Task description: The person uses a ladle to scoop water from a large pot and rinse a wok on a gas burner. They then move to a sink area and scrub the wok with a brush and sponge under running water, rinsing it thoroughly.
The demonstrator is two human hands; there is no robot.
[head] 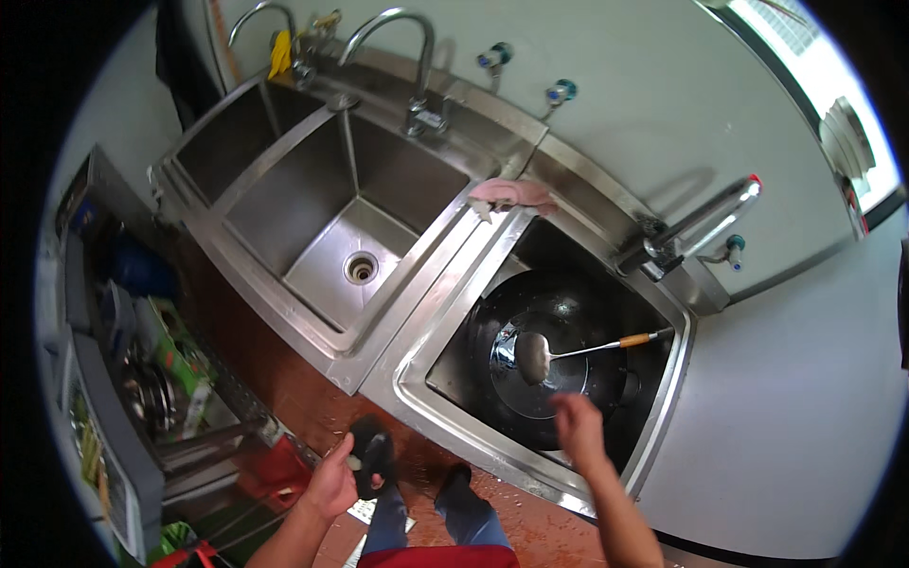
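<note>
My left hand (332, 483) holds a small dark, flat object (372, 451) by its edge, low in front of me at the left; what it is I cannot tell. Over the near edge of the right sink (412, 383) is my right hand (579, 429), fingers curled, slightly blurred; nothing shows in it. A black wok (525, 419) lies in that sink with some water in it. Inside the wok rests a metal ladle (532, 358) with a wooden handle section, which points to the right. A pink cloth (511, 193) lies on the ledge between the sinks.
A chrome faucet (692, 224) stands behind the right sink. Left of it are the middle sink (330, 263) with its faucet (426, 71) and a further sink. A shelf with containers (149, 397) runs along the left. A white counter (781, 412) adjoins on the right.
</note>
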